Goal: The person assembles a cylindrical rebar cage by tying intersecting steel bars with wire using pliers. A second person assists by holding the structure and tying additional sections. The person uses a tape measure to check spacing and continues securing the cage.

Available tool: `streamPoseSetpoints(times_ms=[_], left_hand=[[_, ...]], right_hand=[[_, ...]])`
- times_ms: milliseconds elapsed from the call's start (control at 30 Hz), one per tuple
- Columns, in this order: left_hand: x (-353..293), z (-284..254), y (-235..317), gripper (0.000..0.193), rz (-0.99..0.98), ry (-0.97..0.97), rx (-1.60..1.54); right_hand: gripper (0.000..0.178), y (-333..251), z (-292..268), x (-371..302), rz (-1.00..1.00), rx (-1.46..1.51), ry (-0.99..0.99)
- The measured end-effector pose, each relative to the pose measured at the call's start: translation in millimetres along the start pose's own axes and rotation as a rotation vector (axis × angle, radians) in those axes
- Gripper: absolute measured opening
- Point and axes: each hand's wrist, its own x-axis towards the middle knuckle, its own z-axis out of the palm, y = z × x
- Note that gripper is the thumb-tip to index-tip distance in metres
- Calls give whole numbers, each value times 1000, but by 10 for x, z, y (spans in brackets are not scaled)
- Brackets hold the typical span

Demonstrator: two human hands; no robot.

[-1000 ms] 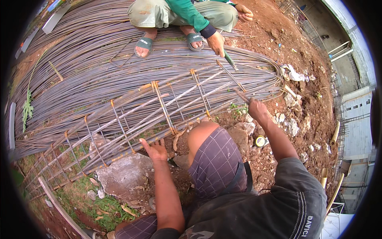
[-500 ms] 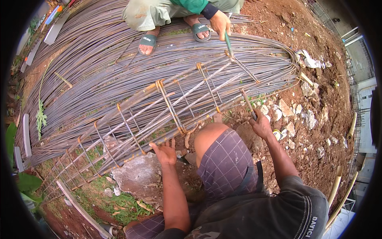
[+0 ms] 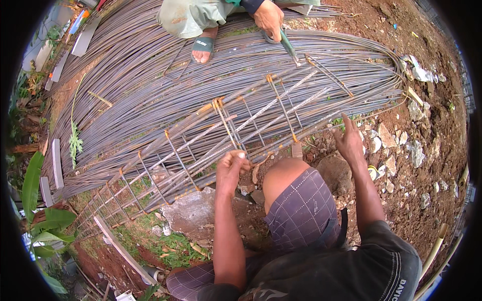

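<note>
A long cage of rusty reinforcing bars point(image 3: 228, 123) with square stirrups slants from lower left to upper right. My left hand point(image 3: 232, 168) is curled closed beside the cage's near lower bar, just below a doubled stirrup point(image 3: 224, 120). Anything between its fingers is too small to make out. Close to the right end of that bar is my right hand point(image 3: 350, 143), index finger raised and thumb toward the bar. What it holds is hidden. Across the cage, a co-worker's hand point(image 3: 269, 19) grips a green-handled tool point(image 3: 288, 47) near the last stirrup point(image 3: 329, 75).
Beneath the cage lies a wide heap of long steel bars point(image 3: 125, 95), bent round at the right. Broken stones point(image 3: 386, 135) lie on brown soil to the right. A pale concrete slab point(image 3: 188, 213) lies below the cage, with a narrow board point(image 3: 123, 248) at left.
My left hand has gone from spread against the near bar to curled. The metal tool that showed in my right hand is out of sight. The co-worker's tool has swung. The view has shifted.
</note>
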Motion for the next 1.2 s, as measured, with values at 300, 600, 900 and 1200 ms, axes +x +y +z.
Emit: streamPoseSetpoints(times_ms=[300, 600, 900, 1200], left_hand=[[987, -240, 370, 54, 378, 488, 981], [1508, -812, 532, 56, 400, 434, 1106], [1760, -799, 976, 82, -112, -81, 1258], [1932, -802, 882, 82, -164, -96, 1254]], right_hand=[[39, -1037, 908, 323, -142, 303, -240], [40, -1241, 799, 288, -20, 297, -218], [49, -1154, 751, 279, 21, 415, -272], [49, -1161, 833, 355, 38, 313, -272]])
